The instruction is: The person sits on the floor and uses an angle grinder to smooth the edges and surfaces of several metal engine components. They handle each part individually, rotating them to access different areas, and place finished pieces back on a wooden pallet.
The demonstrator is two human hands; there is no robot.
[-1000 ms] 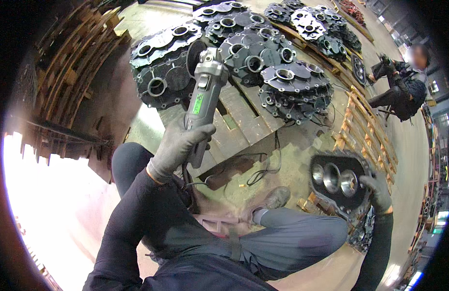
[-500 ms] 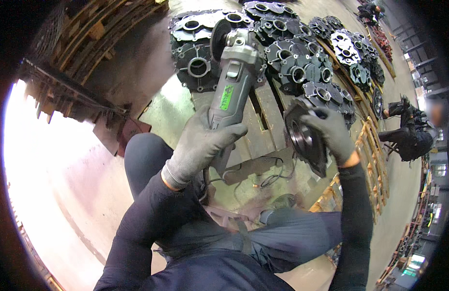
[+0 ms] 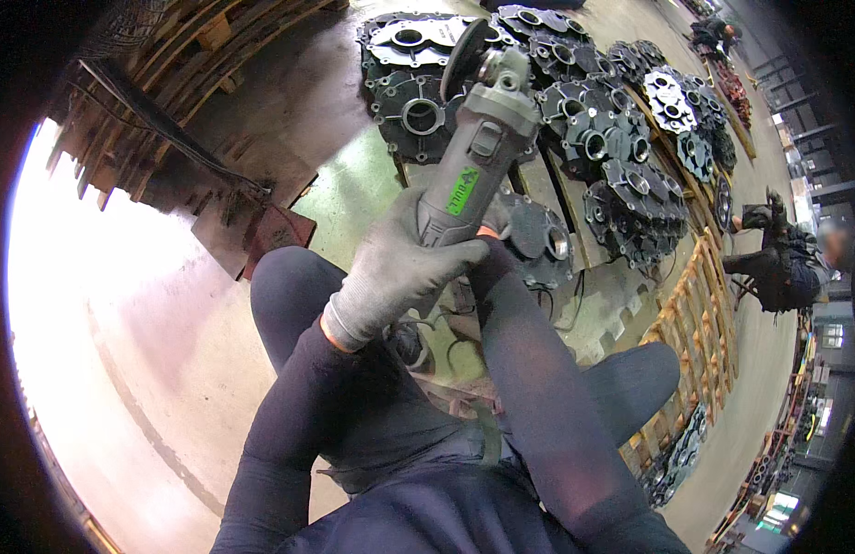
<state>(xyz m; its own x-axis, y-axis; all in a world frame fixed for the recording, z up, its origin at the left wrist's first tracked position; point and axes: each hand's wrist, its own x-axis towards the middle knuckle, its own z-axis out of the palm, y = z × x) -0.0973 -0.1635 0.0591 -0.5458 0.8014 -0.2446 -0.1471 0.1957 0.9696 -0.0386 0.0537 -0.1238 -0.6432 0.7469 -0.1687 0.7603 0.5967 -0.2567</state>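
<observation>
My left hand [image 3: 395,272], in a grey work glove, is wrapped round the body of a grey angle grinder [image 3: 483,143]. The grinder is tilted up and away, its dark disc [image 3: 464,60] at the far end. Behind the grinder, my gloved right hand [image 3: 497,218] shows only in part, its fingers mostly hidden. It is at the left edge of a dark cast metal cover [image 3: 538,242] with a round hole, at the near edge of a pallet. Whether the hand grips the cover cannot be made out.
Stacks of similar metal covers [image 3: 612,120] stand beyond on pallets. A wooden pallet [image 3: 695,323] lies to the right, another stack of wooden pallets [image 3: 196,55] at the far left. A cable [image 3: 575,300] trails below the cover. A person [image 3: 783,249] sits farther right.
My right hand has swung left behind the grinder, and the metal cover has moved left and lies flatter at the pallet's near edge. The grinder stays in my left hand.
</observation>
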